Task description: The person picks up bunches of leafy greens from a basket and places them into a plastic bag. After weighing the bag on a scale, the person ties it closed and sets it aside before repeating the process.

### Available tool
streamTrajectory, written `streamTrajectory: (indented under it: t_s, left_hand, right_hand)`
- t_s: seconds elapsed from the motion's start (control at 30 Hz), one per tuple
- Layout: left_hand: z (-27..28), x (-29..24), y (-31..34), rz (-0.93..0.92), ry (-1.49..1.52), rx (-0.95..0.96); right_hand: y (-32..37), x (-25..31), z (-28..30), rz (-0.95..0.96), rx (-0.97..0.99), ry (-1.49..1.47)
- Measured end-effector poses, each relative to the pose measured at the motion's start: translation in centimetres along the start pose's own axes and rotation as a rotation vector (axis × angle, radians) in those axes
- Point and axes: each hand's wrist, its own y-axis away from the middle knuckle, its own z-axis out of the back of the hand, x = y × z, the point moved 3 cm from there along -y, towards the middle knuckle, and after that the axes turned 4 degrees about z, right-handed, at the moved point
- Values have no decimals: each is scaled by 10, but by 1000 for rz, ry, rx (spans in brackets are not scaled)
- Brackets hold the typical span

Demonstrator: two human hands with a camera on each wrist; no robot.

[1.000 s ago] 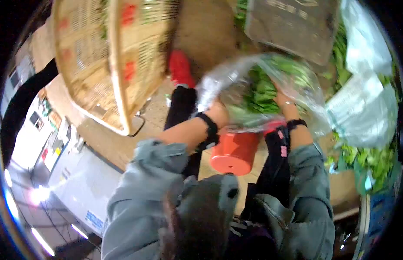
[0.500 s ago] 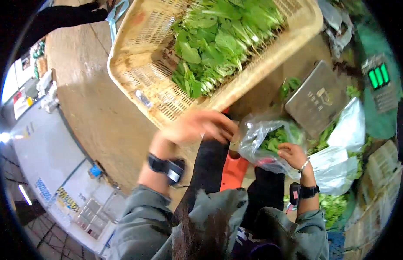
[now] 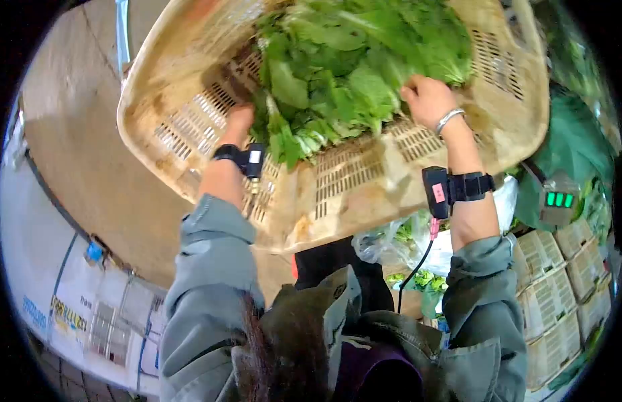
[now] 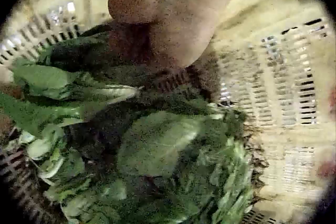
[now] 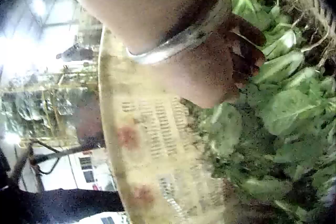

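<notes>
Room behind the crate is bright in the right wrist view, pale roof framing overhead. Brown floor, smooth and scuffed, spreads to my left, up to a long white cabinet with printed lettering. Over the floor, tilted in front of me, a big yellowish slatted crate, grimy inside; it hides much of what is under it. Leafy greens lie in it as a broad heap, roots showing at an edge. Off to my right, dark green sheeting and pale slatted blocks, stacked. Beyond the crate's near rim, partly covered by it, a clear plastic bag with some green inside. My forearms cross that rim, the near wall between my body and the heap. Left hand is at the heap's left edge; fingers hidden, cannot tell how they lie. Right hand touches its near right side, fingers bent into the leaves, tips lost; cannot tell if they pinch any. Smaller: a lit green display, a black cable hanging from my right wrist unit, a silvery bangle.
</notes>
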Motion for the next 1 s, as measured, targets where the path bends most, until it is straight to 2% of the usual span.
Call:
streamTrajectory:
  t_s: [0.03, 0.1, 0.13, 0.2, 0.23, 0.3, 0.37, 0.43, 0.47, 0.53, 0.57, 0.6, 0.63, 0.73, 0.8, 0.83, 0.9, 0.93, 1.0]
  left_hand:
    - [-1, -3, 19, 123, 22, -50]
    - [-30, 19, 17, 20, 154, -129]
    - [-34, 12, 28, 35, 159, -123]
    - [-26, -26, 55, -67, 8, -232]
    - [-29, -36, 57, -61, 12, -228]
    - [-35, -46, 53, -26, -188, -124]
    - [-51, -22, 29, -26, -197, -78]
    - [-64, 12, 10, -304, -378, -75]
    - [-4, -24, 60, 271, 401, -62]
    - [-3, 8, 53, 417, 960, -10]
    - [17, -4, 75, 354, 1339, 25]
    - [32, -16, 83, 382, 1396, 28]
    - [45, -27, 96, 319, 1575, 100]
    - [74, -40, 88, 384, 1515, 222]
    - [95, -67, 67, 180, 1288, 269]
    - [92, -83, 50, 116, 1374, 323]
    - [85, -110, 19, 23, 1146, 169]
    - [71, -115, -1, 19, 1146, 178]
    - [23, -114, -46, 158, 1425, 244]
  right_hand:
    - [-7, 2, -12, -14, 14, -10]
    - [-14, 13, -45, 79, 123, -101]
    - [-11, 24, -57, 98, 171, -117]
    - [-5, 40, -85, 100, 202, -206]
    - [-1, 48, -96, 84, 232, -209]
    - [6, 60, -117, 103, 280, -186]
    - [9, 56, -145, 147, 336, -168]
    - [11, 61, -144, 137, 370, -155]
    - [12, 62, -142, 135, 370, -152]
    - [5, 66, -132, 97, 364, -281]
    - [2, 68, -127, 95, 340, -275]
    - [-1, 71, -126, 89, 345, -330]
    - [-3, 74, -126, 80, 354, -389]
    - [-8, 93, -115, 126, 343, -482]
    - [-20, 102, -99, 148, 311, -492]
    - [-35, 102, -89, 198, 252, -361]
    - [-77, 102, -66, 245, 180, -95]
    - [-97, 102, -48, 179, 60, -36]
    - [-144, 102, -26, 163, -249, 173]
